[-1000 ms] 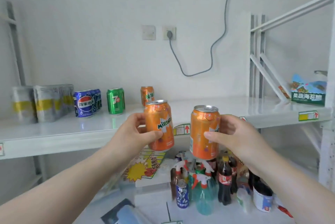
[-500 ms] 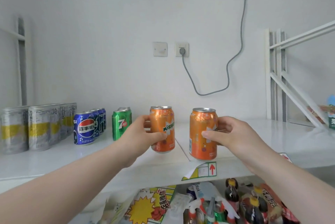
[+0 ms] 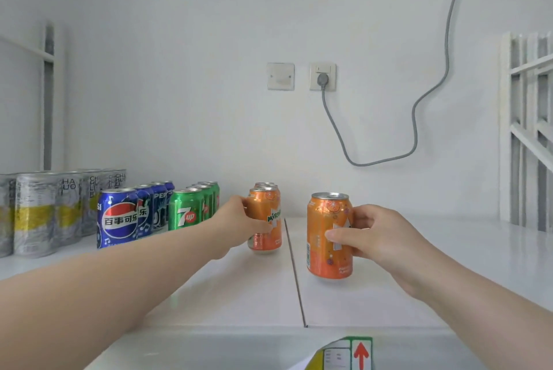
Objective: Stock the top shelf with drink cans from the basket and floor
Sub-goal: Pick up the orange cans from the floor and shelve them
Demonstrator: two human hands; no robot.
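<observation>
The left hand (image 3: pixel 239 226) is curling its fingers round an orange aluminium Mirinda can (image 3: pixel 267 220), standing upright on the white metal top shelf (image 3: pixel 389 304) directly in front of another orange can (image 3: pixel 263 185). The right hand (image 3: pixel 380 238) is gripping a second orange drink can (image 3: pixel 326 235) right of the shelf seam, long axis vertical, top upward; whether its base is touching is unclear.

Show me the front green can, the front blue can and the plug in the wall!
front green 7up can (image 3: pixel 185 215): head view, on its white logo.
front blue Pepsi can (image 3: pixel 119 221): head view, on its round logo.
wall plug (image 3: pixel 323 79): head view, on the grey plug body.
</observation>
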